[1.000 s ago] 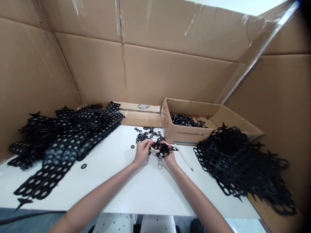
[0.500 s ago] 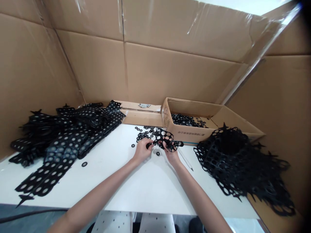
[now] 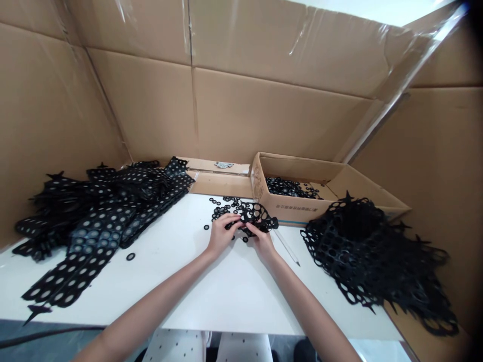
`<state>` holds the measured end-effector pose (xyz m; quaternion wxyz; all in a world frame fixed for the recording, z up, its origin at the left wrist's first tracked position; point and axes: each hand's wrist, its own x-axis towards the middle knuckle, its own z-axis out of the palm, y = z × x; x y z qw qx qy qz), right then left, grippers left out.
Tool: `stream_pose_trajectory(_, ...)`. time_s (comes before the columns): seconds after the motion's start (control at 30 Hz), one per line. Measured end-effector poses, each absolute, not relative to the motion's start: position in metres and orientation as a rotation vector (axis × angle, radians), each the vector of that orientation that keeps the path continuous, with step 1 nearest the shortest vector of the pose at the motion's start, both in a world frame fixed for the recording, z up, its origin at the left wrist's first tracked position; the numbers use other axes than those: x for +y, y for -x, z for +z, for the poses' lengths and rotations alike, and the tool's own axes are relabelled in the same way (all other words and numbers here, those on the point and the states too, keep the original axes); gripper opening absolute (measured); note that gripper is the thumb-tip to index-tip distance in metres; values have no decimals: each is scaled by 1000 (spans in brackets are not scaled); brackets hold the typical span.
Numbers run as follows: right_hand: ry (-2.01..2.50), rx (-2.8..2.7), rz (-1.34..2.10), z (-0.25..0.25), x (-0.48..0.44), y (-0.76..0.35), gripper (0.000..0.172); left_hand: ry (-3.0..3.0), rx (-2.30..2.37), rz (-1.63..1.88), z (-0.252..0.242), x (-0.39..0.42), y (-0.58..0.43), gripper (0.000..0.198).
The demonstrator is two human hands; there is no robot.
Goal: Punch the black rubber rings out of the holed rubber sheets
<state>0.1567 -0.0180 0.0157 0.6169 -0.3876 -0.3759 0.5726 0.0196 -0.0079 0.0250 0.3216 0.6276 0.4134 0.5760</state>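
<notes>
Left hand [image 3: 221, 235] and right hand [image 3: 263, 242] are pinching black perforated sheet [image 3: 258, 213] between them, grips close together. Small black rings [image 3: 218, 213] are lying just beyond left grip. White pencil [image 3: 289, 249] is lying just right of right hand; cardboard box [image 3: 294, 206] is standing beyond, mesh heap [image 3: 381, 261] spreading farther right.

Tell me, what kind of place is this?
Probably a small workshop bench: a white table set between cardboard walls, with a heap of dotted black sheets and a cardboard box holding lots of little black rings.
</notes>
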Motion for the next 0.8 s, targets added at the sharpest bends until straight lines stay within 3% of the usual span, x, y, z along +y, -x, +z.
stream_pose_trajectory(0.17, 904, -935, 1172, 20, -20, -151, 30, -1852, 1117, 1468, 17, -8, -20, 15)
stream_pose_trajectory(0.5, 1026, -1152, 896, 9, -15, -156, 21, -1733, 1218, 1309, 21, -10, -22, 18)
stream_pose_trajectory(0.8, 917, -1445, 804, 26, -24, -158, 21, -967, 970, 1339, 11, -5, -32, 30)
